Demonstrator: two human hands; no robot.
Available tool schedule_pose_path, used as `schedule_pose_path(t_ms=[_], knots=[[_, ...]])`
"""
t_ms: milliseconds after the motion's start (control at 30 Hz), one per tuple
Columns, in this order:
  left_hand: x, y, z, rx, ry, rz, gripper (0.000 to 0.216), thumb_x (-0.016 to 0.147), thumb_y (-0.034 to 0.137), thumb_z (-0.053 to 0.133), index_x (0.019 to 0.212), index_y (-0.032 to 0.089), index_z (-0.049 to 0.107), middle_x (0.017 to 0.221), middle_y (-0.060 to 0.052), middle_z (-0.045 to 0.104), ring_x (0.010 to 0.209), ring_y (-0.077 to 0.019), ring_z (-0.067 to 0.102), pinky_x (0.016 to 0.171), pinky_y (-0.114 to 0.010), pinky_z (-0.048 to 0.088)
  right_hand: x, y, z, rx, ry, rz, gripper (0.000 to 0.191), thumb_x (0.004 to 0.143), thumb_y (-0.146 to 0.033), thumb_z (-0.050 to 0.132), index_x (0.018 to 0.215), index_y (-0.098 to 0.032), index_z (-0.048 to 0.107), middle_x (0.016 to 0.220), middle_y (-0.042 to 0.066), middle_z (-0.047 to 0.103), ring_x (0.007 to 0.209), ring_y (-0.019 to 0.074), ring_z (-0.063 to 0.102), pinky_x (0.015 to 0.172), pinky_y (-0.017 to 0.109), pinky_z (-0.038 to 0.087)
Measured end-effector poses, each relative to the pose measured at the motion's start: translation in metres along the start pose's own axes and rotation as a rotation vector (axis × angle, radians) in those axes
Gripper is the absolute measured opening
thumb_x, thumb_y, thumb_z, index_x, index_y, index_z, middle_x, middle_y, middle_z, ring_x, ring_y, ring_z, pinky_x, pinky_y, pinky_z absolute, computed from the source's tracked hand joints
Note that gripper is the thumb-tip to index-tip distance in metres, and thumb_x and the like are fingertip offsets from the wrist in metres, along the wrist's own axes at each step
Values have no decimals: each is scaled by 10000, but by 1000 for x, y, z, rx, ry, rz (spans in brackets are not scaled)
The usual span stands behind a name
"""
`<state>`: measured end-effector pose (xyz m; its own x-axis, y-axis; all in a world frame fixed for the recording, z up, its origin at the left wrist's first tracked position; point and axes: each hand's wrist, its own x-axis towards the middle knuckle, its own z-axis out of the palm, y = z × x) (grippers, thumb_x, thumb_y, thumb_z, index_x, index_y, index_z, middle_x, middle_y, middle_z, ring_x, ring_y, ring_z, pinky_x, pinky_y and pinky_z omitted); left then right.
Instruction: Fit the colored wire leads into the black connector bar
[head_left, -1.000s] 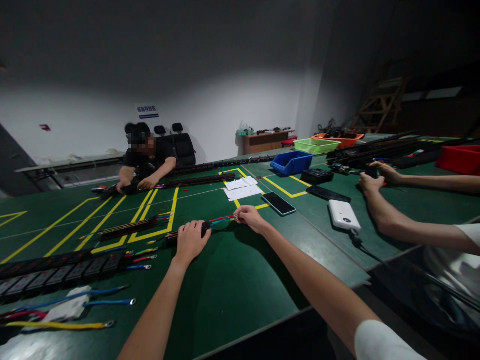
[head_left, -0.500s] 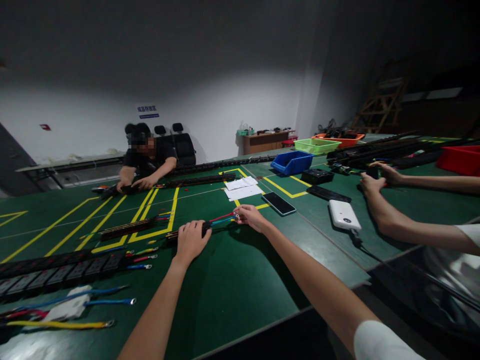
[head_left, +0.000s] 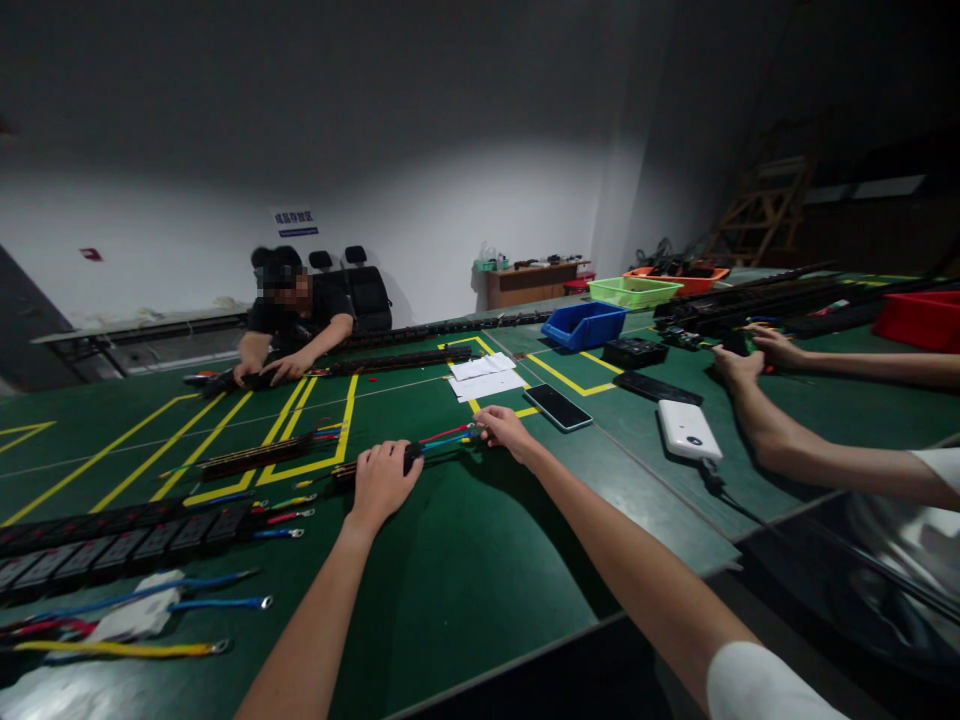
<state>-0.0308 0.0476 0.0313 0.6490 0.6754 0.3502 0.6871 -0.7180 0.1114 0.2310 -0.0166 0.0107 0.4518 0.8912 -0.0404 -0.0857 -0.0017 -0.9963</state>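
My left hand [head_left: 385, 482] lies over a dark cable bundle [head_left: 345, 474] on the green table, its fingers curled round the black sleeve where the wires come out. From there red, blue and yellow wires [head_left: 446, 440] run right, with terminals at their tips. Thumb and fingers of my right hand [head_left: 508, 437] are pinched together at those wire ends; the exact grip is partly hidden by the fingers. A second dark bundle [head_left: 259, 455] with coloured wire ends lies behind my left hand.
At left lie black segmented strips [head_left: 135, 548] and thick cables with ring lugs [head_left: 127, 650]. A phone [head_left: 558, 407], papers [head_left: 487, 377], a white power bank [head_left: 688, 430] and a blue bin [head_left: 585, 325] stand beyond. One co-worker's hands [head_left: 757, 355] work at right; another person [head_left: 292, 310] leans over the table.
My right fingertips have shifted slightly right along the wire ends. My left hand stays put on the bundle. The co-worker's nearer hand at right has moved a little left.
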Motion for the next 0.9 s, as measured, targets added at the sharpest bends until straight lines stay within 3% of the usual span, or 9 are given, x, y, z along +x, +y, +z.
schedule_pose_path(t_ms=[233, 533, 900], knots=[[1, -1, 3, 56, 12, -8, 462, 989, 503, 407, 1205, 185, 663, 1194, -131, 713, 1114, -302, 633, 1013, -489, 433, 3, 5, -8, -307, 93, -118, 279, 844, -295, 590, 658, -129, 716, 570, 6, 612, 458, 75, 463, 433, 192, 328], [1, 0, 2, 28, 1, -3, 481, 995, 511, 398, 1228, 181, 659, 1205, -129, 707, 1122, -299, 631, 1020, -500, 432, -4, -5, -3, -215, 47, -71, 313, 846, -321, 591, 639, -131, 730, 564, 20, 624, 439, 70, 446, 433, 195, 329], [1, -2, 3, 40, 5, -4, 472, 993, 512, 400, 1212, 189, 665, 1196, -127, 712, 1111, -295, 636, 1011, -493, 436, 6, 8, -8, -287, -15, -115, 269, 825, -307, 630, 646, -133, 730, 560, 20, 642, 476, 87, 504, 468, 194, 383]])
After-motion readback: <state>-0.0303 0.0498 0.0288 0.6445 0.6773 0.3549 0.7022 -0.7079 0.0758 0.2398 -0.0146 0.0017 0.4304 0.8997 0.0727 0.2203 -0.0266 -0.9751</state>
